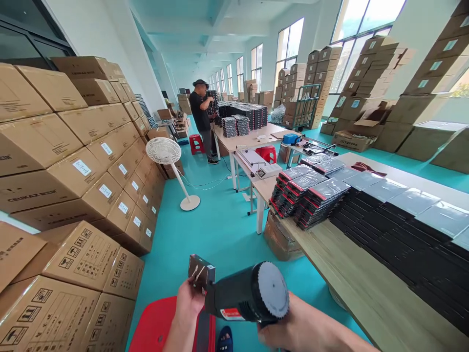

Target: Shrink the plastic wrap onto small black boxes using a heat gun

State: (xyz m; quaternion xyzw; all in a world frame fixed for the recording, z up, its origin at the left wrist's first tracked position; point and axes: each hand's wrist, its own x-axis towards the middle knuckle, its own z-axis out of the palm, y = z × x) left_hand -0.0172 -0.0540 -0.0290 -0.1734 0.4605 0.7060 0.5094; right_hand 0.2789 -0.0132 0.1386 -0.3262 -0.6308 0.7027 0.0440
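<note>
My left hand (pixel 187 304) is closed around the lower part of a small dark box (pixel 201 272), which stands tilted up and has pictures of pale utensils on its face. In my right hand (pixel 280 330) is a black heat gun (pixel 234 296) with a round grey rear cap and a red label. Its front end points left, close to the box; the nozzle tip is partly hidden, and I cannot tell whether it touches. The fingers on the handle are mostly covered by the gun's body. Below my left hand, a red stool (pixel 152 322) stands beside a dark, red-edged item (pixel 205 332).
Stacked cartons (pixel 73 171) line the left side. A white fan (pixel 188 201) stands on the floor ahead. At right, a long table (pixel 318 247) carries film-wrapped black packs (pixel 308 190). Farther back, a person (pixel 201 115) stands at another table (pixel 242 142). A sandalled foot (pixel 224 338) shows below.
</note>
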